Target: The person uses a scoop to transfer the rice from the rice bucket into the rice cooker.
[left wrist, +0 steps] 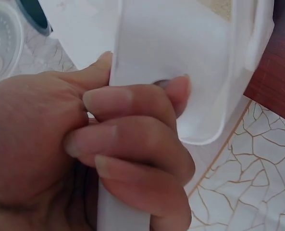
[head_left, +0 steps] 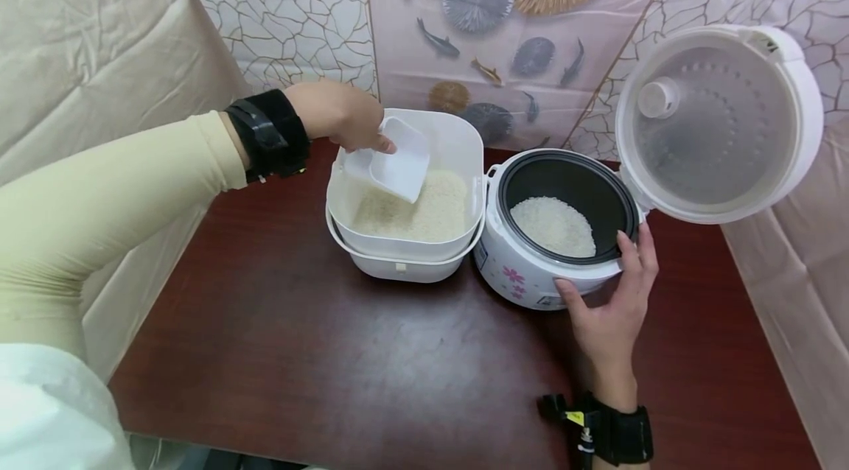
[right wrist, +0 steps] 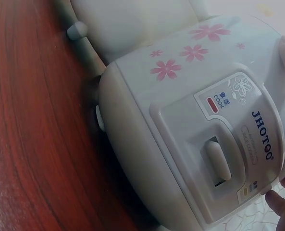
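My left hand (head_left: 348, 116) grips the handle of a white scoop (head_left: 403, 160), fingers curled round it in the left wrist view. The scoop hangs tilted inside a white rice bin (head_left: 458, 138), over the rice (head_left: 438, 197); whether it holds any grains I cannot tell. Right of the bin stands a white rice cooker (head_left: 511, 264) with pink flowers and its lid (head_left: 716, 124) raised. A mound of rice (head_left: 553, 225) lies in its dark inner pot (head_left: 597, 194). My right hand (head_left: 613, 315) rests against the cooker, thumb on its front and extended fingers at the rim.
Bin and cooker stand side by side, close together, on a dark red-brown table (head_left: 371, 367). A patterned sheet (head_left: 298, 13) hangs behind them. The raised lid leans out to the right above the table. The bin's carrying handle (head_left: 431, 261) lies round its front.
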### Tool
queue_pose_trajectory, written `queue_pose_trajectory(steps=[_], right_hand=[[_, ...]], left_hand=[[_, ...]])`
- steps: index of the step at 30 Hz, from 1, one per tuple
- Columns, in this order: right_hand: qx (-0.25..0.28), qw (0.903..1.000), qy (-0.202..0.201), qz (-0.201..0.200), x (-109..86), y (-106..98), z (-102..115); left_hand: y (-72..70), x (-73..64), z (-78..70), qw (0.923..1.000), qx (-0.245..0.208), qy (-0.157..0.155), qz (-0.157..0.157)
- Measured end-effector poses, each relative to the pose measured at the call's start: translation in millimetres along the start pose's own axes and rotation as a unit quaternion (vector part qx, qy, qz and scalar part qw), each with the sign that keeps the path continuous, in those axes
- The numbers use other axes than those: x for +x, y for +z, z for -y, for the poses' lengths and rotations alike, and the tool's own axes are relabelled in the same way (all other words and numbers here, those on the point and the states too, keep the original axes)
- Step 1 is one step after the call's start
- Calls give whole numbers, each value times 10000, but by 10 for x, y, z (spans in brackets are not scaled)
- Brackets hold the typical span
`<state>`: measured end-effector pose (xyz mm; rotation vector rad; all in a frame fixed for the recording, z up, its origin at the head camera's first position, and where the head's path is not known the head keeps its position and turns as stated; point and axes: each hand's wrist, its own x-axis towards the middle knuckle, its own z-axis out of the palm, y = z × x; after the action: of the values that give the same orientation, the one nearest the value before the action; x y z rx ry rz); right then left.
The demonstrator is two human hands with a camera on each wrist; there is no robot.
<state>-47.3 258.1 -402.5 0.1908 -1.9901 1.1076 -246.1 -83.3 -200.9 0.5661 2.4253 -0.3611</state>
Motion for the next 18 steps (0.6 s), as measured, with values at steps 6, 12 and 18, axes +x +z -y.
queue_pose_trajectory(steps=[6,12,18], right_hand=[[-14,10000,-20,10,0,-5,-17],[6,10000,-73,-26,14,2,-18],[23,10000,-69,-18,21,1,-12]], left_hand=[[40,14,-147,9989,354,-149,-263],[86,41,-291,9953,499,-400,-723],[150,97,-442,9873,1202,-319,-989]])
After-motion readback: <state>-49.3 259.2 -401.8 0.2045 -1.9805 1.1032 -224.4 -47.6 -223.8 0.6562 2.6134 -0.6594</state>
